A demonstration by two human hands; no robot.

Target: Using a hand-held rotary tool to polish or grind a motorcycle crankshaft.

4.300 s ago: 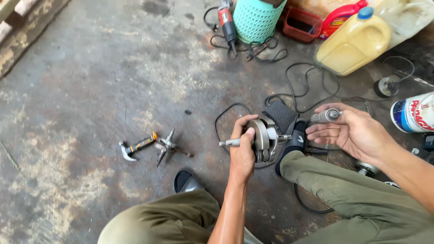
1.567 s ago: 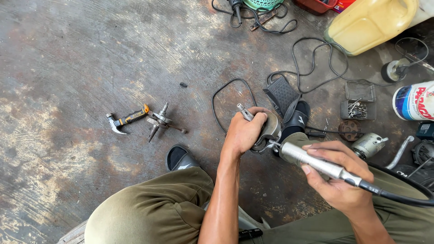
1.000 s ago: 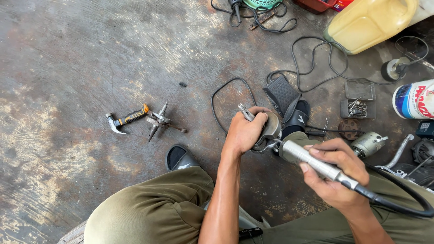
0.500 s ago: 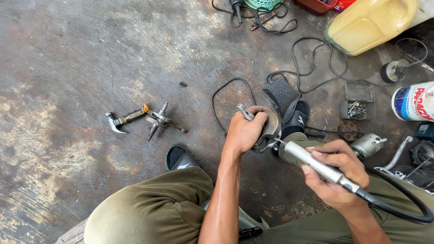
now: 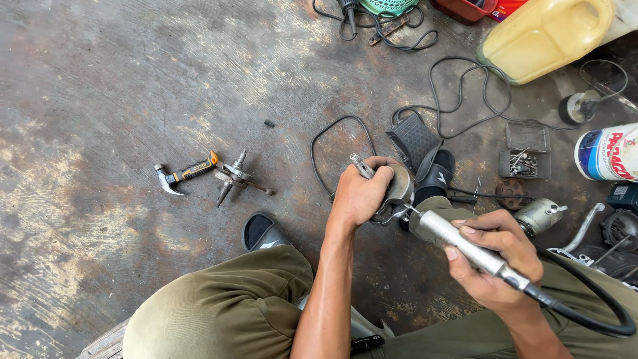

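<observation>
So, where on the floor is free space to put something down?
Bare concrete floor lies left of and beyond the hammer and crank part. Crowded: right side, with pedal, cables, yellow jug, small parts tray.

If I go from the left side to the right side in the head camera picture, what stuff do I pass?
Hammer → metal crank part → left hand on a round metal part → right hand holding a grinder handpiece → white and blue can.

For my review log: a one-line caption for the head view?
Left hand grips a round metal part while right hand holds a flexible-shaft grinder handpiece against it.
</observation>
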